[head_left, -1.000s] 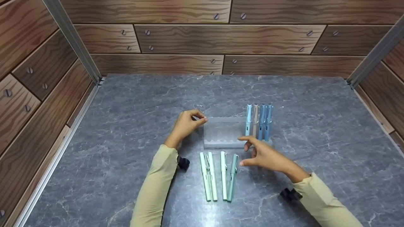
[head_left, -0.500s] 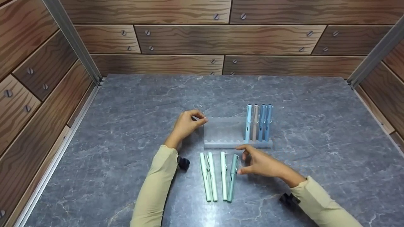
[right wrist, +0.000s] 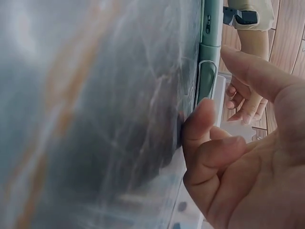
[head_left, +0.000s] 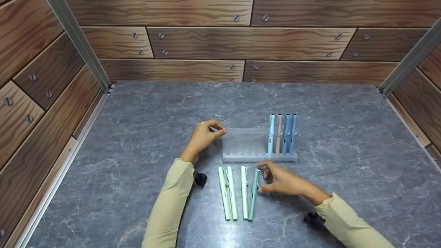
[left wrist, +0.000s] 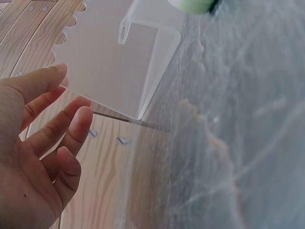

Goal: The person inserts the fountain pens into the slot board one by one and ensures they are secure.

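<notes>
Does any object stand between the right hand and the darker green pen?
No, nothing visible does: the right hand is right beside the darker green pen, and the three paler green pens lie on that pen's other side.

Tabletop (head_left: 148, 113) is grey, marbled with white veining, shiny on the near side. Clear rack (head_left: 243, 143) stands around the middle; in front of it lie three pale green pens (head_left: 232, 193) and, rightmost, one darker green pen (head_left: 254, 194), all clip ends toward the rack

A green pen (right wrist: 210, 36) lies beside the right hand (right wrist: 255, 169).
</notes>
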Demonstrator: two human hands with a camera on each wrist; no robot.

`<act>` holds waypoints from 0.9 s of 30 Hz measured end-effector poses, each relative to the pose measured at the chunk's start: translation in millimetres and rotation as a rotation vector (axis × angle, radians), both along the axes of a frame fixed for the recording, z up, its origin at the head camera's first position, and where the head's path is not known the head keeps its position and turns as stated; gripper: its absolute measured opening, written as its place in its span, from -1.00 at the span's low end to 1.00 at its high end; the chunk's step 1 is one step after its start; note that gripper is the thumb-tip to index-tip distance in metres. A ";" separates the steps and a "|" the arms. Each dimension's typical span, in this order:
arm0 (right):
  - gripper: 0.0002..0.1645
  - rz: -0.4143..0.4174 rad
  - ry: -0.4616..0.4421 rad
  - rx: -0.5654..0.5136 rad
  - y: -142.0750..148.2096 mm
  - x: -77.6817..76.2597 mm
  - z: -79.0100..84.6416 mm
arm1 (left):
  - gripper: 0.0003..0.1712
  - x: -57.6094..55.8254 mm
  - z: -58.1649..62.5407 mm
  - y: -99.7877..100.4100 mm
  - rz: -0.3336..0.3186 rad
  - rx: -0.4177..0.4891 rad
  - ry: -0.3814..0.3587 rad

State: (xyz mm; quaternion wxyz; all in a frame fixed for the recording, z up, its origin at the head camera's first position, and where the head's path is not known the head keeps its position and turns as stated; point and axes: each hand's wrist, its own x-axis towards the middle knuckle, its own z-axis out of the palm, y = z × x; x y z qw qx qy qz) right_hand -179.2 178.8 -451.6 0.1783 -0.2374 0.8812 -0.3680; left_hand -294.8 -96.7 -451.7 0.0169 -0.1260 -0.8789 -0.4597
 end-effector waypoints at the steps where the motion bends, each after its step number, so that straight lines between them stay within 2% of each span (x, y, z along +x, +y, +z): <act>1: -0.10 0.000 -0.001 -0.001 -0.1 -0.1 0.1 | -0.82 0.0 0.1 0.1 0.000 -0.001 0.001; 27: -0.19 -0.024 -0.010 0.093 -7.0 -1.5 0.3 | -0.85 1.1 0.8 -0.3 0.000 -0.007 0.015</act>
